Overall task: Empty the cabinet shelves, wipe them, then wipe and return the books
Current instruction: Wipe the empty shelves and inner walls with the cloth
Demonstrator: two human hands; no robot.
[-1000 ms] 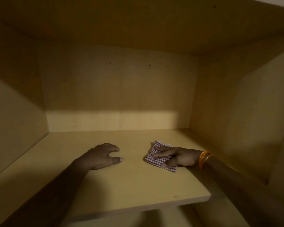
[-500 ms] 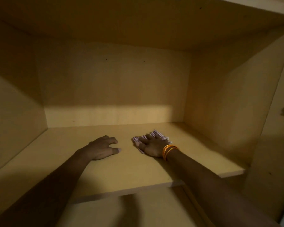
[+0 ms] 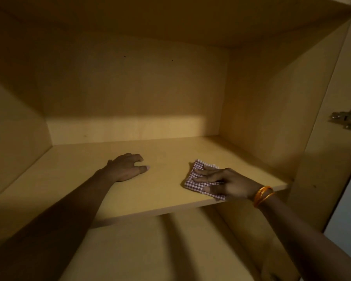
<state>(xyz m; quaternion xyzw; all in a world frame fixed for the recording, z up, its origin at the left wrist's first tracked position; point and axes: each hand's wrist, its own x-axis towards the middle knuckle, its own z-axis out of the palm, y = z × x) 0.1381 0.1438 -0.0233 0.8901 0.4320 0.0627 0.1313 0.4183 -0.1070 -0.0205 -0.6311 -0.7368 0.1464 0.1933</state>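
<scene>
The right hand (image 3: 227,184) presses a folded checked cloth (image 3: 201,179) flat under straight fingers, near the front right of the shelf (image 3: 89,179). The left hand (image 3: 126,168) rests on the shelf, fingers loosely curled, holding nothing, well apart from the right. The step looks like wiping the emptied shelf; next the cloth likely needs sweeping across the unwiped board toward the left and back corners. The cabinet (image 3: 272,98) holds no books in view; where they are cannot be told.
</scene>
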